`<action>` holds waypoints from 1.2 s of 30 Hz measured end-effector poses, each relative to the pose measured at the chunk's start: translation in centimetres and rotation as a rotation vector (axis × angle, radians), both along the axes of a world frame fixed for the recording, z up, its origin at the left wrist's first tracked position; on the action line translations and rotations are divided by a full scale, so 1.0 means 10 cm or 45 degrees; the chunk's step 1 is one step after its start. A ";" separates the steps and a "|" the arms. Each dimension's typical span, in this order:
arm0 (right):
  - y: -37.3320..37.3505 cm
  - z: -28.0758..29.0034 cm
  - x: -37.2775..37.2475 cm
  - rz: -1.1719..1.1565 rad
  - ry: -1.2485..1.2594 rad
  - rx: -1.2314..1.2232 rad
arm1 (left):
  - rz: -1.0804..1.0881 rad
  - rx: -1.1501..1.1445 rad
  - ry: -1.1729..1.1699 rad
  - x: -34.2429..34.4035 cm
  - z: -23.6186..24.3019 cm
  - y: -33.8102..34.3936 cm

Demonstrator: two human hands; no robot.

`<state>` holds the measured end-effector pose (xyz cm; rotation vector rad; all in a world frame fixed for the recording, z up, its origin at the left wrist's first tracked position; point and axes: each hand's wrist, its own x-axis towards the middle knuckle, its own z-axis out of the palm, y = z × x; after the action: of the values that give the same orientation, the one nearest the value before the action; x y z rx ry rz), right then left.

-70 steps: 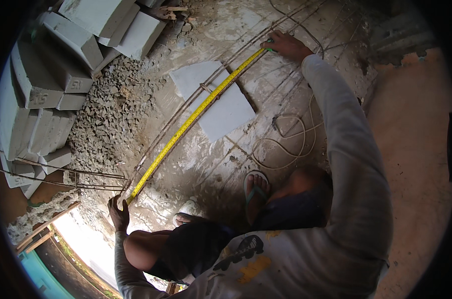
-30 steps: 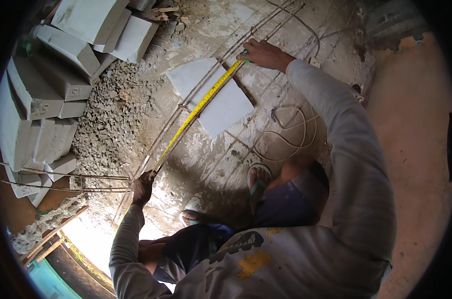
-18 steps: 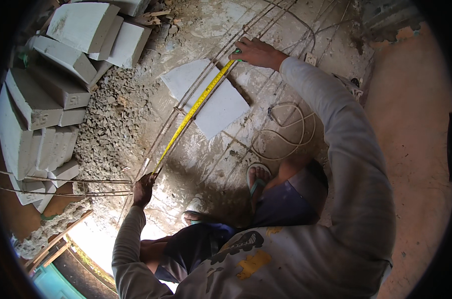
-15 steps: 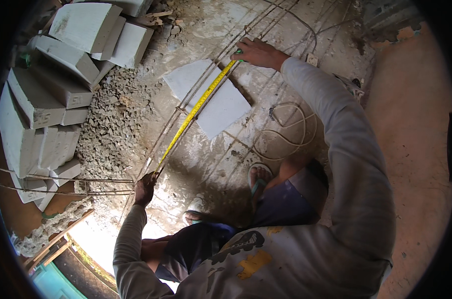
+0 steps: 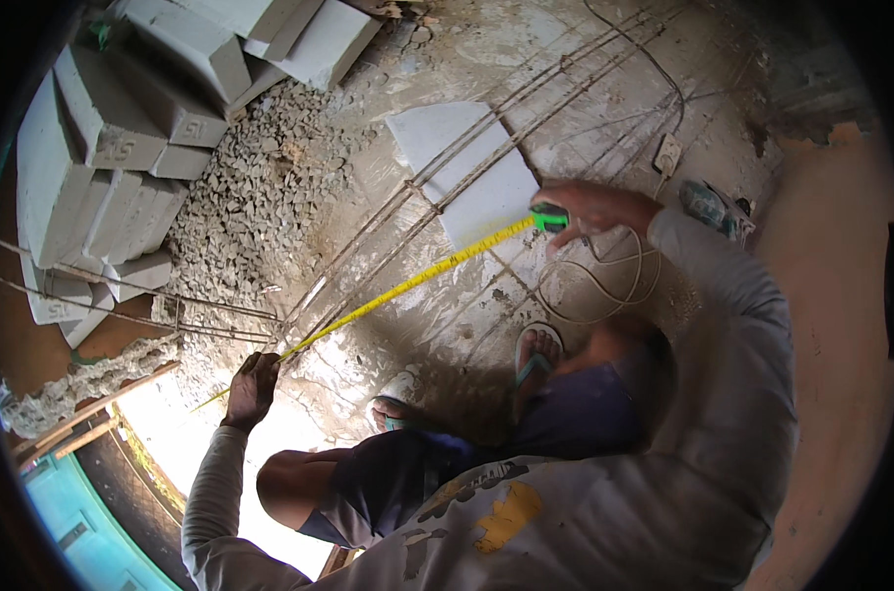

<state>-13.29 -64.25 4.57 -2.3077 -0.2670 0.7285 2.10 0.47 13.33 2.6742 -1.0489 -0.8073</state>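
Observation:
My right hand (image 5: pixel 604 212) grips the green tape measure case (image 5: pixel 549 219) beside the right edge of a pale board (image 5: pixel 432 135). From it the yellow tape blade (image 5: pixel 427 273) stretches diagonally toward my left hand (image 5: pixel 253 392), whose fingers are closed on the blade near the rebar's lower end; a short length of tape shows beyond that hand. The long tied rebar frame (image 5: pixel 514 140) lies across the board, above the blade. A second rebar frame (image 5: pixel 220 310) runs off to the left, meeting the first near my left hand.
Stacked concrete blocks (image 5: pixel 102 113) and gravel (image 5: pixel 245 163) lie on the left. Looped cord (image 5: pixel 590 315) with a socket (image 5: pixel 666 153) and a power tool (image 5: pixel 708 205) lie at right. My sandalled feet (image 5: pixel 537 347) are below, near a bright opening with wooden pieces (image 5: pixel 85 436) at lower left.
My right hand has swung down and to the right with the case, carrying the blade off the line of the rebar. My left hand sits slightly lower and further left.

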 end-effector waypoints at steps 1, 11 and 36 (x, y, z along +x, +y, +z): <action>0.09 -0.08 -0.11 0.027 0.007 0.043 | 0.014 -0.044 0.017 -0.04 0.03 0.06; 1.04 -0.44 -0.27 0.172 0.153 0.277 | -0.075 -0.273 0.499 -0.78 -0.40 -0.44; 1.69 -1.05 -0.36 -0.819 -0.733 -0.438 | 0.052 -0.047 -0.316 0.04 -1.31 -1.71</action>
<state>-16.93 -47.34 -5.89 -2.6607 0.3711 -0.2384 2.51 -16.63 0.28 2.8068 -1.0432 -0.4517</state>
